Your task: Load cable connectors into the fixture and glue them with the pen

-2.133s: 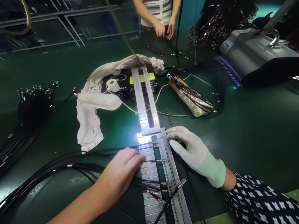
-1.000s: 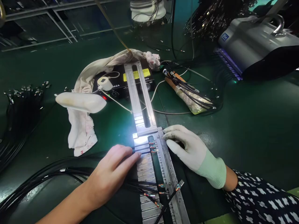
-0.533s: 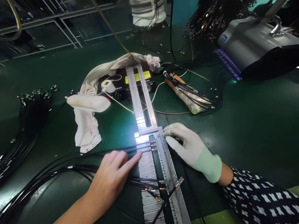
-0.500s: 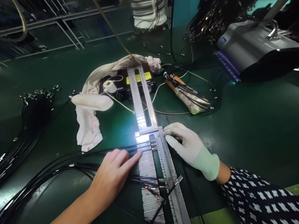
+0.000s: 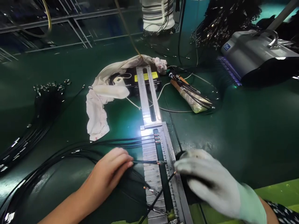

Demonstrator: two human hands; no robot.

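With three cables (image 5: 147,139) left unheld far along the jig (image 5: 150,152), work has been shifted nearer, where at least one more cable (image 5: 147,162) is pinched by the left hand (image 5: 115,168); the grip of the right hand (image 5: 212,183), brought nearer, is too blurred to tell

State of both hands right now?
Left hand: closed, pinching black cable.
Right hand: gloved, blurred, at the upper end of a slanting cable; cannot tell whether it grips.

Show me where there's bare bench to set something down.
Widest: the bench between the silver machine and right hand. Smaller: between the cloth and cable heap. Crowded: the near half of the jig, crossed by cables, left hand alongside.
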